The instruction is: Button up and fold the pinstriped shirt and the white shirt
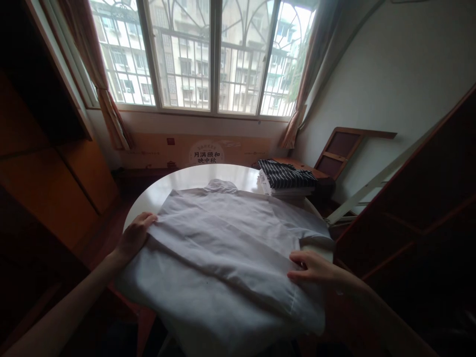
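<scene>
A white shirt lies spread over a round white table, its collar toward the window. The lower part of the shirt drapes over the near edge of the table, and a long crease or fold runs slantwise across it. At the shirt's left edge, my left hand grips the cloth, fingers closed. My right hand pinches the fabric near the right side, below a sleeve that extends to the right. Some fingertips of both hands are partly hidden.
A stack of folded clothes, topped by a black-and-white striped garment, sits at the table's back right. A wooden chair stands beyond it. Dark wooden furniture flanks the right, an orange-brown cabinet the left. Curtains frame the window.
</scene>
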